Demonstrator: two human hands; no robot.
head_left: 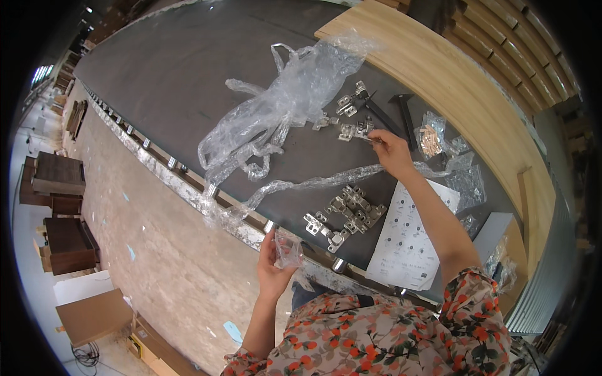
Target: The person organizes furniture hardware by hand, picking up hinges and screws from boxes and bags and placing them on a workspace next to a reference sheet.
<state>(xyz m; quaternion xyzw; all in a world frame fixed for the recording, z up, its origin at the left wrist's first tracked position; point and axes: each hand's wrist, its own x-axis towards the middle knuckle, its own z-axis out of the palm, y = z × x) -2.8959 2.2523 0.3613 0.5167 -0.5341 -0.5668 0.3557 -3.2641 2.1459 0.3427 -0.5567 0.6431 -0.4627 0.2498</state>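
Observation:
In my left hand, near the front edge of the dark table, is a small clear plastic bag. My right hand reaches over the table with its fingers closed on a metal cabinet hinge. Just beyond it more hinges lie beside a black metal bar. A heap of silvery hinges rests nearer to me, to the left of a printed sheet. A large crumpled clear plastic wrap spreads across the middle, and one twisted strand runs past my right wrist.
Bags of small parts and clear packets lie on the right. A long wooden board borders the table's far right side. Rollers line its front edge. Dark cabinets and cardboard boxes stand at the left.

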